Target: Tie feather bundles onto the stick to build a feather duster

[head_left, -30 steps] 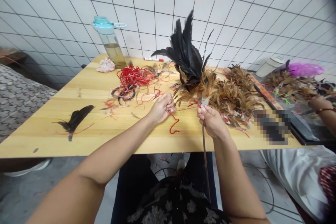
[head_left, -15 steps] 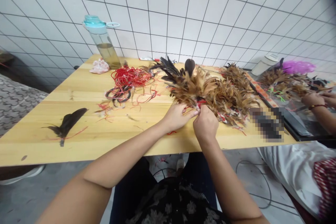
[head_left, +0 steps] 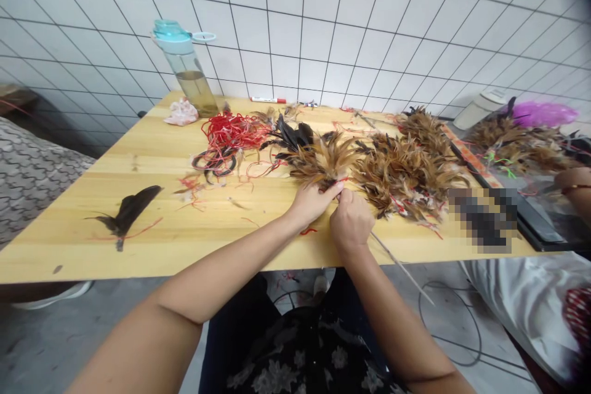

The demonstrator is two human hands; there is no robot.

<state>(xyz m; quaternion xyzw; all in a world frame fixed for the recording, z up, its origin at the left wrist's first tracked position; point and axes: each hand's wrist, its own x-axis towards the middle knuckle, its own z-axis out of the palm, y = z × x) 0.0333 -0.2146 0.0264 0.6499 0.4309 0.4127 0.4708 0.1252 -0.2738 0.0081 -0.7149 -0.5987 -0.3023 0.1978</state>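
Low over the near edge of the wooden table [head_left: 138, 258], both forearms reach forward and angle inward until the hands meet side by side. The left hand [head_left: 314, 200] lies palm-down with its fingers stretched out. Their tips are at the bound base of the feather bundle [head_left: 323, 160], where a bit of red thread [head_left: 340, 180] shows; whether they pinch it, I cannot tell. The right hand [head_left: 351, 221] is clenched, knuckles up, around the thin stick [head_left: 401, 268], which slants down past the table edge to the right. The bundle lies flat on the table, fanned away from the person, between a tangle of red cord [head_left: 228, 135] and a pile of brown feathers [head_left: 406, 169].
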